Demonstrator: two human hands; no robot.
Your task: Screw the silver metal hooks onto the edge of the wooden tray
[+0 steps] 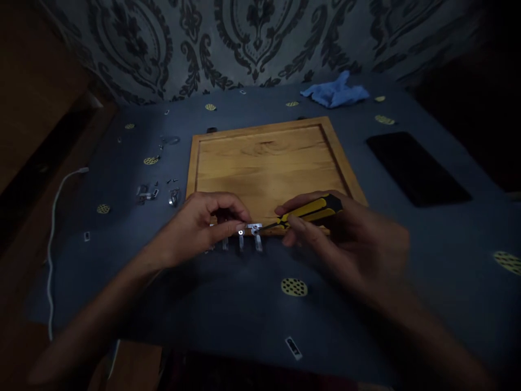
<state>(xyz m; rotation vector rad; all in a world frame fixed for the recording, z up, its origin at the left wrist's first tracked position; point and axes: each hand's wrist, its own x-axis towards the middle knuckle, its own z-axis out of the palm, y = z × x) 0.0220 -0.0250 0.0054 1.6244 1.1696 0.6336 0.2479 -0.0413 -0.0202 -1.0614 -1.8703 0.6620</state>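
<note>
A wooden board [264,168] with a raised rim lies on the table. Along its near edge sits a shiny metal strip with several hooks [257,233] hanging toward me. My left hand [203,220] is closed, its thumb and fingertips pinching the strip against that edge. In my right hand [354,239] is a yellow-and-black screwdriver [311,209], gripped by the handle and pointing left. Its tip reaches the strip's right end, near a screw position; whether it sits in a screw head is too small to tell.
Small metal parts [147,193] and a few loose screws [172,181] lie left of the board. A black flat device [417,168] rests at right, a blue cloth [337,92] at the back. A white cable [52,233] runs along the left side.
</note>
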